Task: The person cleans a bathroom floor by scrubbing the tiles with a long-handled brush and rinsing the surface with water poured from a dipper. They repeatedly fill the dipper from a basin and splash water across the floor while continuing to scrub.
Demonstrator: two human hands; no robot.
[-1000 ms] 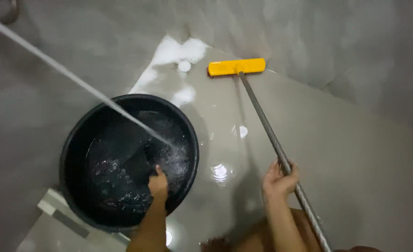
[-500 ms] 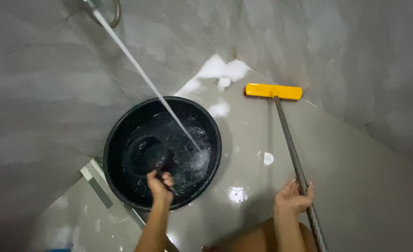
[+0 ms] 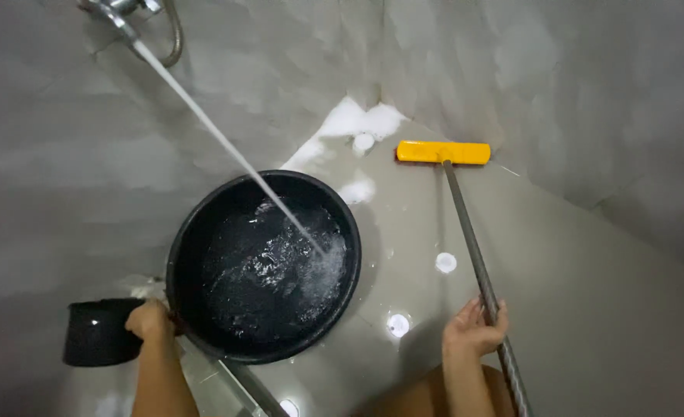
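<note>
My left hand has its fingers clamped on a small black dipper, held just outside the left rim of the big black tub. A stream of water from the tap above the tub lands in its churning water. To the right of the tub, my right hand wraps its fingers around the grey broom handle; its yellow head rests on the wet floor beyond the tub, beside white foam in the corner.

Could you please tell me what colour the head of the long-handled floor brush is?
The brush head is bright yellow, clearest in the head view.
</note>
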